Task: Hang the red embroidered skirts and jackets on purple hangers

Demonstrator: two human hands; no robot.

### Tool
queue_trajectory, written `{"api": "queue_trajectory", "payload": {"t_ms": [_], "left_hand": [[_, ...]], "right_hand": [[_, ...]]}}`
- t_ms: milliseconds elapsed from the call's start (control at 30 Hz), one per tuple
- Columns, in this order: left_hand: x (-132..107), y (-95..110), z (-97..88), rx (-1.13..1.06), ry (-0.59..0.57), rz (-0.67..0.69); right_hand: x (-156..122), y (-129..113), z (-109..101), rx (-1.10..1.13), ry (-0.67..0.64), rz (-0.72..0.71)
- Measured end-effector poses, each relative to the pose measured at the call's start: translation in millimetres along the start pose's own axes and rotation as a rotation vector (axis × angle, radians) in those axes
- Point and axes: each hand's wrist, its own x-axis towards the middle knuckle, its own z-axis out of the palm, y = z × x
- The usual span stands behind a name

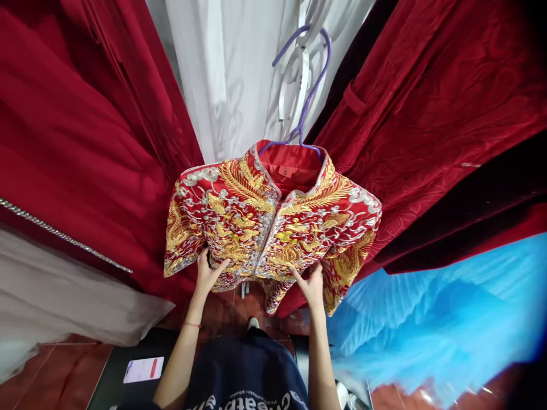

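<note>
A red jacket (273, 228), thick with gold and silver embroidery, hangs in front of me from a purple hanger (302, 114). Its stand collar gapes at the neck, where a small size label (285, 171) marked S shows; the front edges meet down the middle. My left hand (209, 271) grips the jacket's side below the left sleeve, thumb on the front and fingers behind the cloth. On the other side, my right hand (311, 281) pinches the jacket the same way, thumb toward the middle. The fingertips of both hands are partly hidden by the fabric.
The hanger hooks on a white scrolled metal frame (299, 74). Red garments (106, 114) hang at left, more red fabric (427, 114) at right, and a blue ruffled dress (427, 313) lower right. A phone (144, 369) lies on a dark surface (115, 387) at lower left.
</note>
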Motion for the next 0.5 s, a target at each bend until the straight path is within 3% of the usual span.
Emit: {"api": "queue_trajectory", "payload": {"t_ms": [100,267,400,500], "left_hand": [[11.2,-9.2,9.1,-0.027,-0.028,-0.014],[4.2,-15.6,-0.4,-0.005,-0.014,-0.058],[-18.1,-16.6,0.7,0.041,-0.008,-0.048],[-29.2,-18.2,0.5,0.093,-0.08,0.002]], "right_hand": [[1.0,4.1,-1.2,-0.031,-0.045,0.141],[-16.6,-2.8,-11.7,-0.21,-0.232,0.356],[-23.4,-30.2,-11.6,-0.554,-0.359,0.54],[-11.1,-64.7,-13.1,-0.489,-0.434,0.481]]}}
